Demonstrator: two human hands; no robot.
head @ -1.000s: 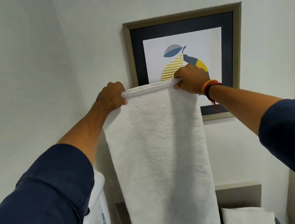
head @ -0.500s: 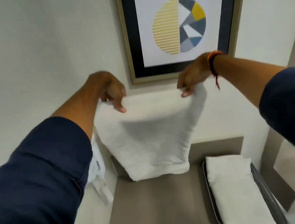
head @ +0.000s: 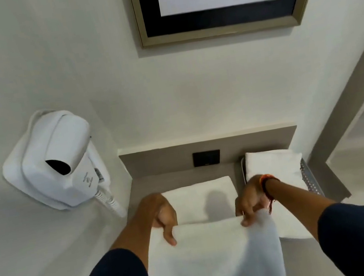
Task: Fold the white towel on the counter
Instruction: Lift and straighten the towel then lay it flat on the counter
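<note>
The white towel hangs from both my hands low over the grey counter. Its far end lies flat on the counter near the back wall, and the near part drapes down toward me. My left hand pinches the towel's upper left corner. My right hand, with a red and black band at the wrist, pinches the upper right corner. The held edge runs level between the two hands.
A metal tray with another folded white towel sits on the counter at the right. A white wall-mounted hair dryer hangs on the left wall. A black socket sits in the backsplash. Above it hangs a framed picture.
Both hands have come down from head height to just above the counter, bringing the held edge toward me. The towel's lower end has settled onto the counter. My view has tilted downward.
</note>
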